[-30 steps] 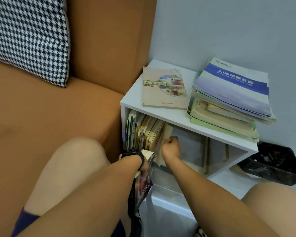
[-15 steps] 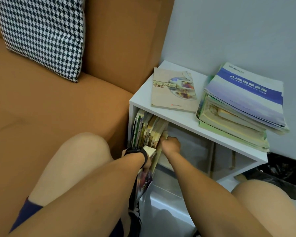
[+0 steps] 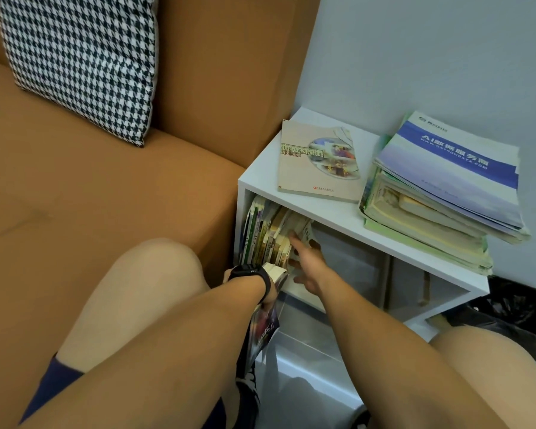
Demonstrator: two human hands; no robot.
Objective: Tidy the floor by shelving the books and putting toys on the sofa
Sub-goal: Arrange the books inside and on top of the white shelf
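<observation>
Sofa [image 3: 90, 196]: no toys on the stretch you can see.
Shelf [image 3: 347, 216]: white; its left end touches the sofa.
Shelved books [image 3: 266, 236]: leaning row at the compartment's left end.
Right hand [image 3: 307, 261]: your fingers [image 3: 294, 239] are spread open, bracing that row, likely to hold a slot.
Left hand [image 3: 271, 297]: mostly hidden; your fingers grip a held book [image 3: 265, 326] below the shelf's left front corner, ready to go in.

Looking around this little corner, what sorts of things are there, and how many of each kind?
Sofa: 1
Houndstooth cushion: 1
White shelf unit: 1
Single book lying flat on top: 1
Stack of books on top: 1
Row of upright books inside the shelf: 1
Book held in the left hand: 1
Black bin bag: 1
Total: 8
</observation>
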